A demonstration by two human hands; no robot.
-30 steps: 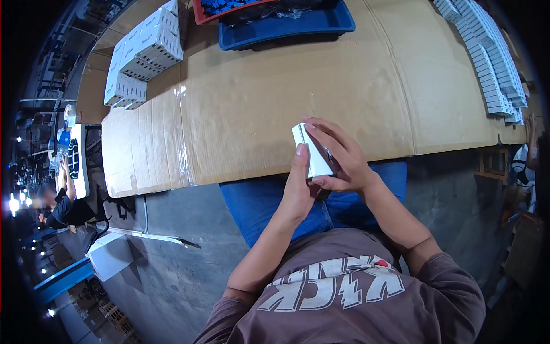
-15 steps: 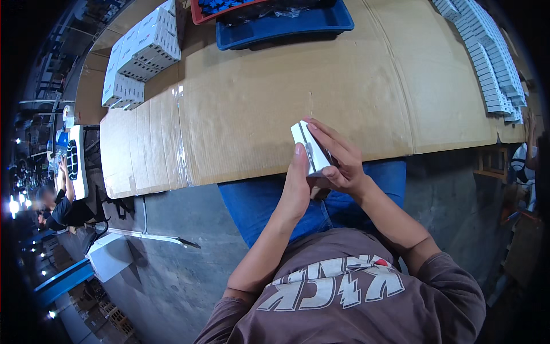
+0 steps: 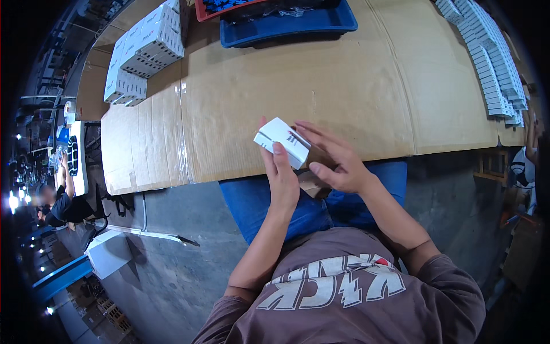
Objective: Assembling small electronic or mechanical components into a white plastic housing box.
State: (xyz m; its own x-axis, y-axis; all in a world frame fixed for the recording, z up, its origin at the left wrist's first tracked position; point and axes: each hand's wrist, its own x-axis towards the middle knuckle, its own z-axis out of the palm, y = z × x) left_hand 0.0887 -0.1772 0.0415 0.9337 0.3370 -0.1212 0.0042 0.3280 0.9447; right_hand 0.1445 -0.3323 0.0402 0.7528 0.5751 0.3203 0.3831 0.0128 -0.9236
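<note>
A small white carton (image 3: 283, 141) with dark print on its face is tilted over the table's near edge. My left hand (image 3: 281, 172) grips it, with the thumb on its front and the fingers behind. Just off the carton's right end is my right hand (image 3: 339, 160), its fingers stretched out and the thumb apart. Whether a fingertip still touches the carton is hard to tell. Below the hands, between my legs, shows a brown piece (image 3: 314, 184) whose kind I cannot make out.
Cardboard covers the table (image 3: 240, 103). White cartons (image 3: 146, 49) are stacked at the far left, and long rows of flat white boxes (image 3: 484, 57) at the far right. A blue tray (image 3: 286, 34) and a red tray (image 3: 220, 11) with blue pieces stand at the back. Another person (image 3: 66, 203) sits at far left.
The carton has moved left and turned so that its printed face shows. My right hand has loosened from it, while my left hand keeps hold.
</note>
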